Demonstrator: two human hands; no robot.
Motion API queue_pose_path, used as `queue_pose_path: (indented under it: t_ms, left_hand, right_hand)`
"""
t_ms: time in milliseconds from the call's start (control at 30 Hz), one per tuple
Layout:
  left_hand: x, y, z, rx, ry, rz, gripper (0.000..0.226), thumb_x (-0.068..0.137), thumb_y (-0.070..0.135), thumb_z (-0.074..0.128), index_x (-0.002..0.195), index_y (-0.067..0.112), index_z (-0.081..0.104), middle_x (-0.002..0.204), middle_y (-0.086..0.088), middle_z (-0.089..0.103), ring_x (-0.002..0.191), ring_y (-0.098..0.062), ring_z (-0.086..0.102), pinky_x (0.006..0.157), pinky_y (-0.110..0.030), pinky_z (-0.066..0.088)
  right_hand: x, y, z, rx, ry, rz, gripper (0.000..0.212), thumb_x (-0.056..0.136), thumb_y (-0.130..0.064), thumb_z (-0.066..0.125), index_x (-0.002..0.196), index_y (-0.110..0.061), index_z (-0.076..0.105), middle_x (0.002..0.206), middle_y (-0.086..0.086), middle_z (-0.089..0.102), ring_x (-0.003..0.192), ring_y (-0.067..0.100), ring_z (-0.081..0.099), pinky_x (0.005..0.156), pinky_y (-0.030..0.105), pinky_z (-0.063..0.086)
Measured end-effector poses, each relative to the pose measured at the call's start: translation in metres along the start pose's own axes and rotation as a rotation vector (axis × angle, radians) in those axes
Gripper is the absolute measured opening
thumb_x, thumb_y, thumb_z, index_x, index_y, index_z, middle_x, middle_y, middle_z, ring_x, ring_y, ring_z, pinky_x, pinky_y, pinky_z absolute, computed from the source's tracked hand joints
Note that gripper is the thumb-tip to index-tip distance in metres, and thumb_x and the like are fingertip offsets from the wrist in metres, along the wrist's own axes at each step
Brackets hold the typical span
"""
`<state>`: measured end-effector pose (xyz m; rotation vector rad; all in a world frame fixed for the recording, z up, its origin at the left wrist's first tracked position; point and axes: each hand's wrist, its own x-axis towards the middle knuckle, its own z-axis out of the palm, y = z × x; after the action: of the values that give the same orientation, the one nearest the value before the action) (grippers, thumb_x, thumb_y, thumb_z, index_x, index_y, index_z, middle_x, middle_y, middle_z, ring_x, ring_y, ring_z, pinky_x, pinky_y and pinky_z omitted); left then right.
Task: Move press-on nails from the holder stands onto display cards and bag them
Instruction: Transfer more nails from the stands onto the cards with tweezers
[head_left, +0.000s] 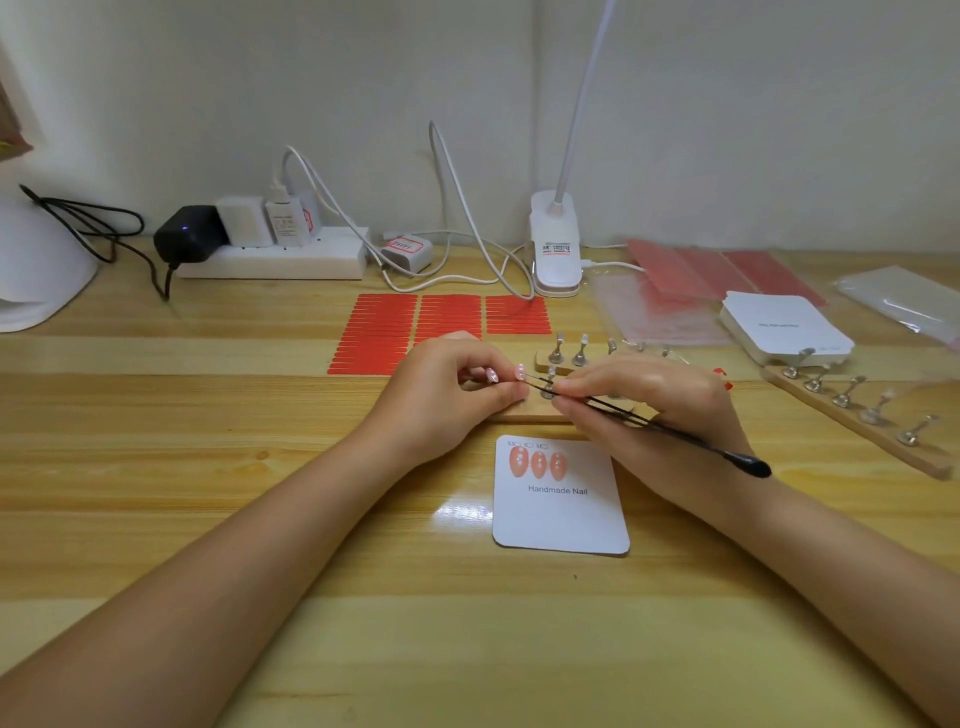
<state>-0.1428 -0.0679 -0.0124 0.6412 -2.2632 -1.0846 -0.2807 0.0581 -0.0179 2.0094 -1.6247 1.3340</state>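
Wide bare stretch of pale wooden tabletop (208, 519) lies open on the near left. Ahead, red adhesive strip sheets (415, 322) cover the centre, a white square display card (561, 519) sits near, and an angled wooden rail of metal stands (862, 421) blocks the right.

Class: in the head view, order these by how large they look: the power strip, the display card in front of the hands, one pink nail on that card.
1. power strip
2. display card, looks close in area and lies nearer the camera, so unsure
3. pink nail, clearly smallest
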Motion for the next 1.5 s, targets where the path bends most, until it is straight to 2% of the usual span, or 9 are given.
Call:
queue_pose_path:
  t_ms: [267,433,600,733,967,1067,1167,1333,1500]
  left_hand:
    - [0.001,0.000,0.000,0.020,-0.010,0.004,0.022,0.077,0.014,0.074,0.066,0.030,0.063,0.079,0.008,0.057,0.076,-0.005,0.055,0.074,-0.018,0.041]
    - [0.001,-0.001,0.000,0.022,-0.010,0.004,0.021,0.077,0.014,0.073,0.067,0.030,0.063,0.079,0.009,0.057,0.079,-0.007,0.056,0.077,-0.020,0.043]
    - [0.000,-0.002,0.000,0.030,-0.014,-0.003,0.019,0.078,0.018,0.073,0.069,0.031,0.063,0.084,0.010,0.059,0.083,-0.004,0.057,0.079,-0.018,0.044]
    - [0.000,-0.003,0.001,0.052,-0.011,0.007,0.014,0.077,0.022,0.072,0.075,0.033,0.064,0.090,0.007,0.061,0.085,-0.007,0.057,0.083,-0.026,0.047]
    - [-0.001,-0.005,0.001,0.172,-0.078,0.057,0.044,0.063,0.040,0.078,0.097,0.044,0.051,0.092,0.018,0.054,0.092,-0.009,0.050,0.086,-0.030,0.044]
    - [-0.001,-0.006,-0.001,0.113,-0.066,0.053,0.045,0.063,0.034,0.081,0.092,0.048,0.050,0.092,0.018,0.056,0.088,-0.002,0.053,0.080,-0.015,0.044]
    - [0.000,-0.004,-0.011,0.066,-0.025,0.078,0.044,0.061,0.029,0.083,0.089,0.042,0.052,0.092,0.013,0.059,0.083,0.007,0.053,0.070,-0.002,0.038]
    - [0.004,-0.003,-0.044,-0.034,0.073,0.075,0.043,0.051,0.033,0.080,0.087,0.032,0.055,0.089,0.013,0.062,0.077,0.016,0.054,0.066,0.001,0.037]
    - [0.004,-0.018,-0.065,-0.077,0.155,-0.030,0.048,0.046,0.038,0.075,0.089,0.032,0.055,0.089,0.014,0.063,0.074,0.016,0.056,0.067,-0.001,0.041]
  right_hand:
    - [0.008,-0.006,-0.005,0.241,0.001,0.383,0.018,0.078,-0.007,0.072,0.080,-0.025,0.069,0.074,-0.016,0.067,0.068,-0.003,0.063,0.064,0.009,0.046]
    - [0.008,-0.009,-0.005,0.265,0.031,0.439,0.016,0.079,-0.009,0.071,0.078,-0.025,0.070,0.073,-0.013,0.069,0.068,0.005,0.066,0.064,0.020,0.053]
    - [0.012,-0.011,-0.017,0.268,0.138,0.430,0.017,0.080,-0.011,0.070,0.079,-0.028,0.068,0.067,-0.023,0.068,0.061,-0.004,0.063,0.056,0.006,0.044]
    - [0.022,-0.005,-0.040,0.302,0.227,0.499,0.009,0.082,-0.017,0.069,0.079,-0.026,0.069,0.072,-0.015,0.070,0.063,-0.002,0.063,0.055,0.007,0.044]
    - [0.026,0.005,-0.055,0.254,0.153,0.615,0.012,0.082,-0.020,0.069,0.074,-0.028,0.069,0.071,-0.012,0.071,0.061,0.000,0.063,0.054,0.017,0.050]
    - [0.023,0.006,-0.051,0.295,0.162,0.655,0.013,0.082,-0.016,0.069,0.073,-0.026,0.068,0.068,-0.011,0.071,0.058,-0.002,0.062,0.055,0.010,0.047]
    - [0.020,0.008,-0.047,0.263,0.162,0.674,0.011,0.081,-0.020,0.070,0.073,-0.026,0.068,0.070,-0.014,0.071,0.059,-0.004,0.062,0.054,0.008,0.046]
    - [0.012,0.008,-0.043,0.218,0.242,0.631,0.011,0.081,-0.017,0.070,0.075,-0.026,0.066,0.066,-0.020,0.068,0.060,-0.006,0.061,0.051,0.005,0.041]
    - [0.004,0.005,-0.031,0.117,0.006,0.484,0.021,0.074,-0.008,0.074,0.068,-0.027,0.066,0.062,-0.017,0.066,0.062,-0.003,0.061,0.056,0.005,0.042]
